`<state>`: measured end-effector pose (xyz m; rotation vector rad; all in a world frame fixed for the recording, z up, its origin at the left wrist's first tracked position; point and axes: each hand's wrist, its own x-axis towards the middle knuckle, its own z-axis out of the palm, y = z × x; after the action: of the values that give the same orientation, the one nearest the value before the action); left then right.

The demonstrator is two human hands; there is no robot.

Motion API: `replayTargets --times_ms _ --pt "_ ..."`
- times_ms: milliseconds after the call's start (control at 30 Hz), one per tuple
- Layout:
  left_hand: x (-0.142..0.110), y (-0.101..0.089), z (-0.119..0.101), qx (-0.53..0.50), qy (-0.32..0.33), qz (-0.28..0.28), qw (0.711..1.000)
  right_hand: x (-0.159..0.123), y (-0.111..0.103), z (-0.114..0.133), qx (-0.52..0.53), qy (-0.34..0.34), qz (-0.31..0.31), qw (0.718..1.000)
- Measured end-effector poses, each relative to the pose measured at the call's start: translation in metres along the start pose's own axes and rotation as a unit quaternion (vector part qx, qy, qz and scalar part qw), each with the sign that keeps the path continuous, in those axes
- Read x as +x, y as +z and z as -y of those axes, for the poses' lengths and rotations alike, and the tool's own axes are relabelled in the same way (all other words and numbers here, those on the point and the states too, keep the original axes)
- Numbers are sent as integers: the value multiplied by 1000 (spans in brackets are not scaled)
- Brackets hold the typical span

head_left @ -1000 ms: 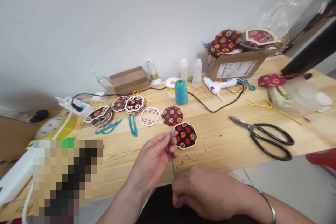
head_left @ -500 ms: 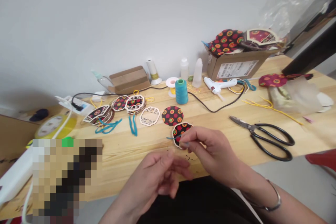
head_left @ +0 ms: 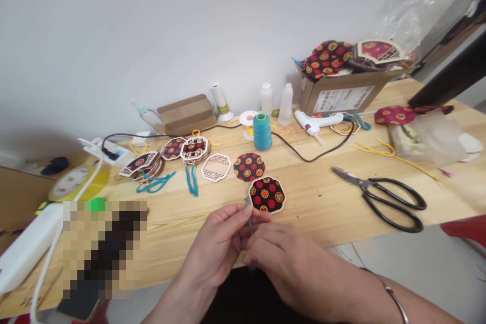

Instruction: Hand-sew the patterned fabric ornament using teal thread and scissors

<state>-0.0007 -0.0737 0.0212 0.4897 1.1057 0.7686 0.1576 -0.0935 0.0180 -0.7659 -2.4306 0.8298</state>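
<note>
On the left of the tabletop [head_left: 170,217], a roll of yellow tape [head_left: 97,178] lies near fan-shaped pieces [head_left: 138,166]. Next come a stack of lattice ornaments [head_left: 195,150] with teal tassels and a pale lattice frame [head_left: 208,172]. The left hand [head_left: 222,238] pinches a teal cord [head_left: 250,228] between thumb and fingers, just in front of a wood-rimmed patterned piece [head_left: 267,195]. The cord runs down to the right hand [head_left: 294,263], whose fingers are curled in around its lower part. Farther right, black-handled scissors [head_left: 365,184] lie well apart from both hands.
</note>
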Motion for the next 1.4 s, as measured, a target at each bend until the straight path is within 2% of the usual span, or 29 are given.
replayTargets --times_ms 133,367,700,867,967,1033,1100,1200,1267,1300,1400 --pt "3 -1 -2 -21 17 -18 999 2 -3 0 43 12 68 997" --pt "8 -7 -1 -19 50 -20 998 4 -2 1 81 34 142 986" --pt "10 -8 1 -37 46 -10 998 7 4 -3 94 34 186 977" --pt "10 -6 2 -32 45 -21 998 7 9 -4 95 28 195 976" --pt "9 -6 2 -14 51 -29 998 7 4 -6 126 22 200 971" --pt "8 -7 1 -1 62 -37 997 6 -4 -9 181 14 187 965" --pt "6 -7 -1 11 74 -46 996 3 -15 -14 231 32 140 962" --pt "4 -7 -3 25 77 -48 996 1 -25 -24 246 152 -5 957" --pt "2 -5 -2 36 70 -40 996 2 -25 -29 256 230 -85 935" --pt "1 -4 -2 43 66 -33 996 4 -23 -31 277 254 -103 921" --pt "-1 0 -1 65 60 -9 996 10 -12 -35 392 279 -113 869"
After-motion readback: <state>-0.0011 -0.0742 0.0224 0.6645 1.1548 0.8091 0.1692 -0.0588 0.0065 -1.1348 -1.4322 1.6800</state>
